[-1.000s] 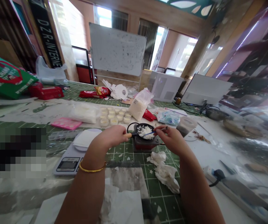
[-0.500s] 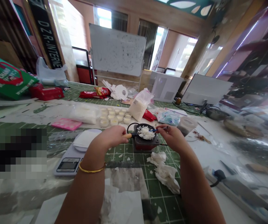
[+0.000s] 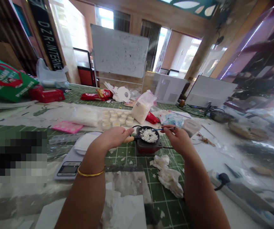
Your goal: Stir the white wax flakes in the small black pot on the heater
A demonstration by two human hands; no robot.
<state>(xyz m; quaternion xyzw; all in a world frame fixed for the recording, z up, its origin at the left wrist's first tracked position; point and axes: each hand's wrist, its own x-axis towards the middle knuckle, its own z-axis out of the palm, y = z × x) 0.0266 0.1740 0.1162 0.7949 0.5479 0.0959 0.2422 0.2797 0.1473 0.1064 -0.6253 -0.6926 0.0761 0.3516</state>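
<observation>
A tiny black frying pan (image 3: 148, 136) sits on a small red electric stove (image 3: 149, 147), holding a heap of white rice-like grains (image 3: 148, 135). My left hand (image 3: 114, 138) is closed over the pan's short wooden handle (image 3: 129, 139). My right hand (image 3: 176, 139) pinches a thin tool with a blue shaft (image 3: 162, 129), whose tip lies above the far side of the pan. A gold bangle (image 3: 91, 173) circles my left wrist.
A digital kitchen scale (image 3: 67, 168) with a white dish (image 3: 86, 143) lies left of the stove. Crumpled tissues (image 3: 167, 175) lie in front of it on a green cutting mat (image 3: 167, 206). Several small cups (image 3: 116, 118) and a bag of white grains (image 3: 141, 108) stand behind.
The blue tool has moved from the rice towards the pan's far rim. My left hand has shifted slightly up and left, and the pan remains on the stove.
</observation>
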